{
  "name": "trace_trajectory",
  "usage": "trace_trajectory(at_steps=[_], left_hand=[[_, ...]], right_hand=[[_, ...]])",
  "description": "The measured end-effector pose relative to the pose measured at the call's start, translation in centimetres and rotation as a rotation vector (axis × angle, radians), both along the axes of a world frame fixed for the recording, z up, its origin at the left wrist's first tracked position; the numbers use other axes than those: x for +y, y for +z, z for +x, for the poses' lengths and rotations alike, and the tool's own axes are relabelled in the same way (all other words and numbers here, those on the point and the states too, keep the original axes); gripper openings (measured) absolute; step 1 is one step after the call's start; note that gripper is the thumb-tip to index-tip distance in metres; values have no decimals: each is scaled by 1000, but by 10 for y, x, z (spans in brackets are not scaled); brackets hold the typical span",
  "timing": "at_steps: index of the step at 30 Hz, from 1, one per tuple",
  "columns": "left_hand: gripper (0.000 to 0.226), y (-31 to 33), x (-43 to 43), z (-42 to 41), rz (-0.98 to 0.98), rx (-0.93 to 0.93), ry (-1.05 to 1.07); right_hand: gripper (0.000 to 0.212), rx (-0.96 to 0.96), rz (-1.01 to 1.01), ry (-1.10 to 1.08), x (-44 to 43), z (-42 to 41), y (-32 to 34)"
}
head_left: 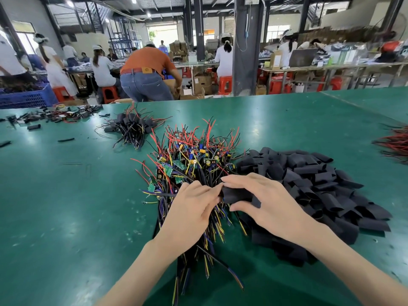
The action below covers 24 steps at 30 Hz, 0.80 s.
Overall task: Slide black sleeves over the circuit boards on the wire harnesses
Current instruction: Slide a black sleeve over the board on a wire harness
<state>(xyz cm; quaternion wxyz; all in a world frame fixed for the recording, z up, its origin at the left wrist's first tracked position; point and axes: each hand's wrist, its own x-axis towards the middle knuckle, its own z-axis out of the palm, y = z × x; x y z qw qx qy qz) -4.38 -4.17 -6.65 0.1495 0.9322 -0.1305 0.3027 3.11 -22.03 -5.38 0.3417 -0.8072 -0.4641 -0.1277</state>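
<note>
Your left forearm (141, 263) and right forearm (353, 261) rise from the bottom edge and meet just below the middle of the frame. There your right grip (267, 202) is curled around a short black flattened sleeve (237, 194), fingers on top and thumb beneath. Your left grip (192, 208) has its fingertips pressed together at that sleeve's left end; whether a board sits between them cannot be told. Both are held over the near edge of a tangled heap of red, black, blue and yellow wire harnesses with small green circuit boards (194, 160), at the centre on the green counter (66, 195). Touching that heap on its right lies a broad pile of loose black sleeves (320, 180). Above and left of centre, well apart, sits a small bunch of harnesses with black sleeves on (132, 127). More red and black wires (395, 142) show at the right edge.
</note>
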Motion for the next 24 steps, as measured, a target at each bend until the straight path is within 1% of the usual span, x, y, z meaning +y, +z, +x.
trace_trajectory(at_steps=[6,7,9,11,13,14,15,16,17,19,20,22,24], left_hand=[[25,-2,-2,1,-63,-59,32],[23,-1,0,1,-57,-93,34],[23,6,8,0,-59,-211,67],[24,18,22,-3,-180,-352,170],[22,29,44,-6,-345,-505,329],[24,33,58,-8,-394,-545,442],[27,36,73,-10,-422,-534,569],[28,35,90,-11,-431,-472,705],[26,32,105,-11,-427,-364,853],[23,21,127,-13,-421,-85,1089],[23,14,132,-14,-413,54,1147],[19,1,133,-15,-381,276,1174],[13,-4,129,-14,-340,370,1166]], right_hand=[[58,-34,5,36,2,3,-4],[58,-81,14,34,2,4,-3],[62,-264,28,-13,2,4,-1],[61,-380,66,-107,1,6,1],[54,-396,118,-215,-2,10,3],[51,-384,135,-269,-3,12,2],[47,-363,145,-320,-4,15,2],[44,-332,150,-368,-5,18,1],[42,-299,147,-413,-6,20,0],[38,-250,122,-486,-8,25,-3],[36,-231,105,-515,-9,27,-3],[33,-185,57,-569,-12,31,-4],[31,-130,-21,-621,-17,37,-5]])
